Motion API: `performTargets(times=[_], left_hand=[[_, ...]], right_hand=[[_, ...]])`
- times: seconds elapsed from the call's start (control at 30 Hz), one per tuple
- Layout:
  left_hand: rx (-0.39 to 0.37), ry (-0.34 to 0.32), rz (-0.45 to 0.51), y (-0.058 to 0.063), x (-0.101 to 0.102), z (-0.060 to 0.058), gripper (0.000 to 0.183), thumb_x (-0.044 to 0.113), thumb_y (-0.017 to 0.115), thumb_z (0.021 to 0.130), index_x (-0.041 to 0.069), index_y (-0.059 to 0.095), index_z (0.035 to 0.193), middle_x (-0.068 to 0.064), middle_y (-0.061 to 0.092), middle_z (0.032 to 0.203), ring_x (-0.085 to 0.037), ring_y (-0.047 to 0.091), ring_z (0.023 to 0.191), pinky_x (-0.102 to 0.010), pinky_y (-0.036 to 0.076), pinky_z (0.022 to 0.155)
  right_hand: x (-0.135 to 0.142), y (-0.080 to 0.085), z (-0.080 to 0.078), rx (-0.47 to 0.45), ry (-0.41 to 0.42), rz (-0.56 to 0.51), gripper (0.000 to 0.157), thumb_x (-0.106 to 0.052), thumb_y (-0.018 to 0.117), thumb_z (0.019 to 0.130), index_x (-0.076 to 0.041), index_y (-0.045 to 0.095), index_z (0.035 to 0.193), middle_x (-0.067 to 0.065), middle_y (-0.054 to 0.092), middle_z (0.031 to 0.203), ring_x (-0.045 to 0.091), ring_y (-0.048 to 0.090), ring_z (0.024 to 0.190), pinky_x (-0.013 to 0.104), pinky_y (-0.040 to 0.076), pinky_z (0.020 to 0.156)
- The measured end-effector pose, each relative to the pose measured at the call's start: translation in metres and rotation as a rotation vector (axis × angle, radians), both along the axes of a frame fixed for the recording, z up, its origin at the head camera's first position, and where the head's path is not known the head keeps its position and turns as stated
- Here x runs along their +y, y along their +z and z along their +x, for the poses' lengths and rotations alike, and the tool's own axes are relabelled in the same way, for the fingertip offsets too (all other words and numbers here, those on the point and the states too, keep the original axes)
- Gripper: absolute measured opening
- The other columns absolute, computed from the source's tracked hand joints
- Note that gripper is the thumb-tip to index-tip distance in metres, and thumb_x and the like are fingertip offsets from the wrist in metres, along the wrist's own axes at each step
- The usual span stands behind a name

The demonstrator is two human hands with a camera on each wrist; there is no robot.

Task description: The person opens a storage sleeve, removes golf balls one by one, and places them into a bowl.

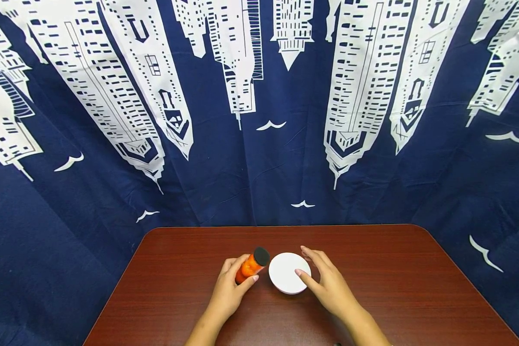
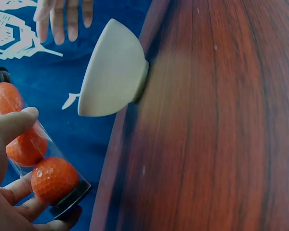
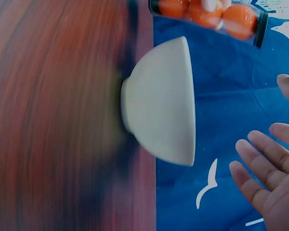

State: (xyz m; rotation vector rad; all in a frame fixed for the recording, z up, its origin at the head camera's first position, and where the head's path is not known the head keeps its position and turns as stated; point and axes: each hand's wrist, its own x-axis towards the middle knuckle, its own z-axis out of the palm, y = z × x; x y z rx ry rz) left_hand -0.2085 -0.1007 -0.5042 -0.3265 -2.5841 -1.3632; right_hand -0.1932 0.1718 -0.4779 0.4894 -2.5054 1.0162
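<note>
- Nearest to me, at the lower edge of the head view, I see one small dark thing point(image 1: 337, 344), too little visible for me to name.
- I count two hands. The left hand point(image 1: 229, 290) is gripping one clear tube point(image 1: 250, 269), with the thumb on one side and the fingers around the other.
- In this tube I count three orange balls point(image 2: 54, 180), in one row, and two black caps point(image 1: 261, 256), one at each end. The tube is tilted, its upper end leaning toward the bowl, near but apart.
- The right hand point(image 1: 328, 283) is open, its fingers relaxed and a little spread, just beside the bowl; the right wrist view shows me a gap between them.
- One white bowl point(image 1: 285, 274) stands upright between the two hands.
- All this is at one reddish-brown table point(image 1: 393, 269).
- Farthest, one blue cloth point(image 1: 242, 202) with white buildings; I count six white birds point(image 1: 302, 204) on it.
</note>
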Motion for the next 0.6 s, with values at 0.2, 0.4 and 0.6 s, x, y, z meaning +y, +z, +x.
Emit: performTargets(times=[0.2, 0.4, 0.6], left_hand=[[0.016, -0.018, -0.024, 0.004, 0.006, 0.003, 0.053, 0.034, 0.078, 0.089, 0.023, 0.06, 0.137, -0.006, 0.054, 0.124, -0.025, 0.06, 0.11, -0.046, 0.052, 0.092], [0.04, -0.035, -0.032, 0.005, 0.01, 0.005, 0.053, 0.029, 0.081, 0.086, 0.021, 0.062, 0.135, -0.005, 0.06, 0.129, -0.024, 0.061, 0.116, -0.047, 0.051, 0.097], [0.068, -0.042, -0.073, 0.006, 0.013, 0.008, 0.053, 0.025, 0.083, 0.084, 0.022, 0.065, 0.134, 0.0, 0.064, 0.124, -0.019, 0.06, 0.115, -0.044, 0.051, 0.097]], right_hand=[[-0.009, 0.002, 0.0, 0.046, 0.035, -0.025, 0.054, -0.029, 0.077, 0.09, -0.022, 0.058, 0.14, -0.011, 0.062, 0.126, 0.014, 0.064, 0.113, 0.04, 0.053, 0.096], [-0.017, 0.006, 0.001, 0.074, 0.103, -0.055, 0.053, -0.023, 0.08, 0.087, -0.02, 0.061, 0.137, -0.01, 0.064, 0.122, 0.013, 0.066, 0.105, 0.034, 0.056, 0.086], [-0.025, 0.009, 0.005, 0.093, 0.18, -0.072, 0.059, -0.018, 0.082, 0.085, -0.019, 0.06, 0.139, -0.001, 0.064, 0.125, 0.017, 0.066, 0.103, 0.038, 0.056, 0.087]])
